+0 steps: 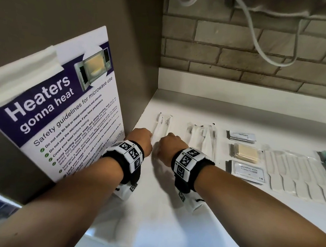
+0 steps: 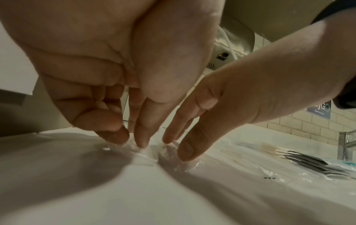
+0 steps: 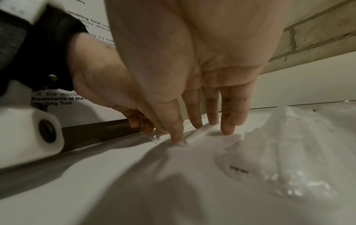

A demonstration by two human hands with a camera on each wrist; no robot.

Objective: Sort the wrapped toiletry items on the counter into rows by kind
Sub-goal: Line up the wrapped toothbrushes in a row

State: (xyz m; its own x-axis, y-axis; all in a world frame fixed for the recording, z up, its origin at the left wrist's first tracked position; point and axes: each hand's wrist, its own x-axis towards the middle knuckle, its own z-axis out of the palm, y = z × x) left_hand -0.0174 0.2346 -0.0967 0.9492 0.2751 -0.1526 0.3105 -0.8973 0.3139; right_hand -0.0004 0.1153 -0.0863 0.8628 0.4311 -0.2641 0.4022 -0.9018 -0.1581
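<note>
Clear plastic wrappers are the difficulty here. Two long wrapped items (image 1: 163, 125), probably toothbrushes, lie side by side on the white counter (image 1: 169, 213), and both hands stand at their near ends. The left hand (image 1: 140, 139) is at about 9 o'clock of the pair, the right hand (image 1: 171, 144) at about 3 o'clock. In the wrist views the fingers of both hands are nearly straight and their tips (image 2: 141, 143) press down on the crinkled film; neither hand closes around anything, so the grip is loose, only a touch.

At 3 o'clock from the hands a second group of wrapped items (image 1: 200, 137) lies near, then the sachets (image 1: 247, 171), the soap bars (image 1: 246, 152) and the flat white packets (image 1: 294, 174), already in order.

I judge these risks. The film is slippery on a smooth counter, so a push from one fingertip may turn an item instead of sliding it straight. The two wrappers touch, so moving one may drag the other. The right wrist is just beside the second group and could disturb it. The poster (image 1: 59, 113) at 9 o'clock leaves little room on the left side.
</note>
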